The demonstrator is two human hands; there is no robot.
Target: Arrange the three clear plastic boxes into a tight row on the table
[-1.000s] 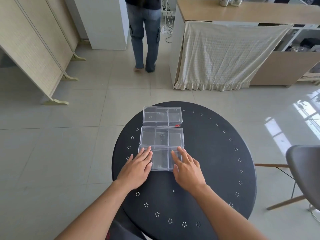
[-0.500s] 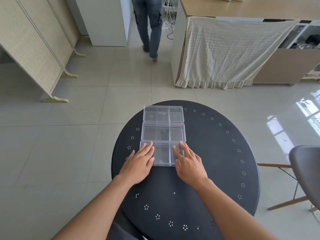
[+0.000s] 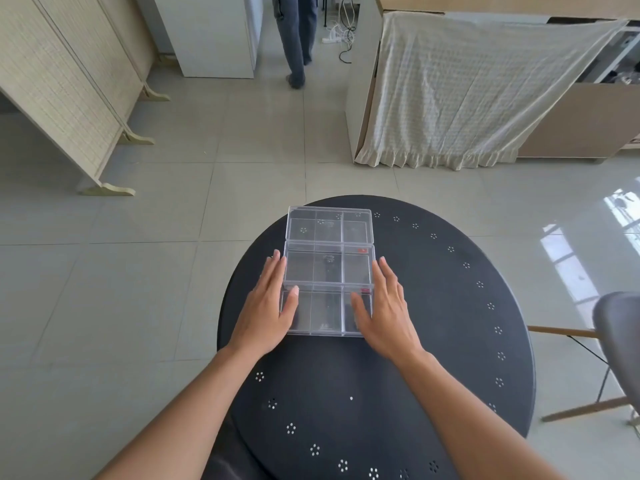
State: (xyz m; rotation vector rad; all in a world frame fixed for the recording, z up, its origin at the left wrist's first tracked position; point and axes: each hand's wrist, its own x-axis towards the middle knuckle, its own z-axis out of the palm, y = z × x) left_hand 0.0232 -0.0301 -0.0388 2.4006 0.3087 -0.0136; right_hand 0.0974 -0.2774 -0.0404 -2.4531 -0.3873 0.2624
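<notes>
- The three clear plastic boxes lie flat in a single file on the far half of the round black table [image 3: 433,341], running straight away from the person: the near box [image 3: 327,311], the middle box [image 3: 329,263] and the far box [image 3: 329,223].
- Each box appears to touch the next along its long edge, with no dark strip of tabletop showing between them. The short ends line up closely, though the far box looks a shade narrower, which may only be perspective.
- The row reads as closed up, so I judge the task nearly finished, with only the side alignment left to true.
- The left hand [image 3: 268,313] lies flat and open along the left ends of the near and middle boxes. Its fingers are straight and together, and its thumb rests over the near box's top corner.
- The right hand [image 3: 386,311] mirrors it on the right ends, palm down, fingers extended, thumb lying on the near box's lid.
- Neither hand pinches anything. Both serve as flat guides, likely because squeezing from both sides squares the ends without lifting the light boxes.
- Small red marks [image 3: 362,250] show near the right ends of two boxes, perhaps latches or labels; they are too small to tell.
- Beyond the table lie a tiled floor, a cloth-draped counter [image 3: 478,95], a folding screen [image 3: 62,84], a grey chair [image 3: 620,344] at the right edge, and another person's legs [image 3: 298,36] far off.
</notes>
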